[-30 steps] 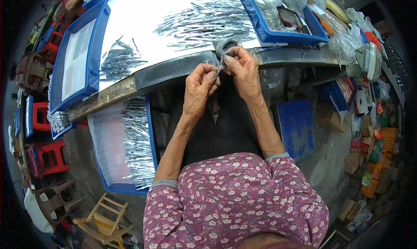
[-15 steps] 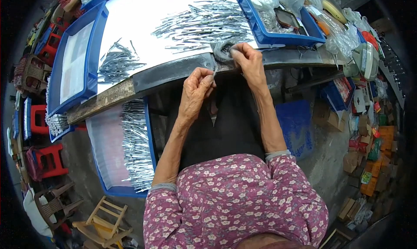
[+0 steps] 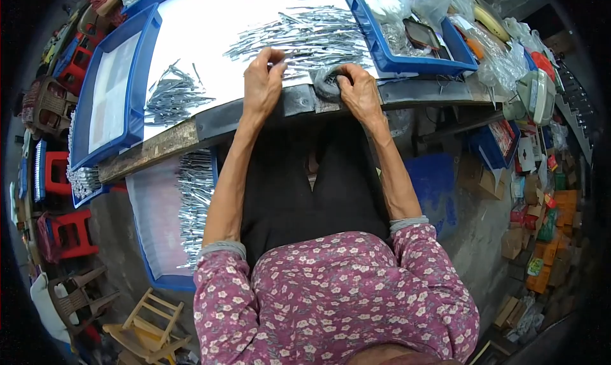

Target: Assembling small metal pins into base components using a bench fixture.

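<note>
My left hand (image 3: 261, 85) is over the near left edge of a pile of thin silvery metal strips (image 3: 312, 37) on the white tabletop. Its fingers curve forward with a gap between them and the thumb, and I see nothing held there. At the table's front edge my right hand (image 3: 361, 98) pinches the right side of a dark grey ring-shaped coil (image 3: 328, 85), which looks like a roll of tape or wire. To the left lies a smaller heap of darker grey strips (image 3: 173, 96).
Blue trays stand on the table, one lined in white (image 3: 137, 104) at left, another (image 3: 420, 63) with plastic bags at right. Below the table a blue tray (image 3: 172, 282) holds more silvery strips. A small wooden chair (image 3: 149, 323) and red stools (image 3: 76, 238) stand at left.
My left hand has moved from below the table's edge, up and left to the strip pile, its fingers parting. The right hand stays at the grey coil, slightly lower.
</note>
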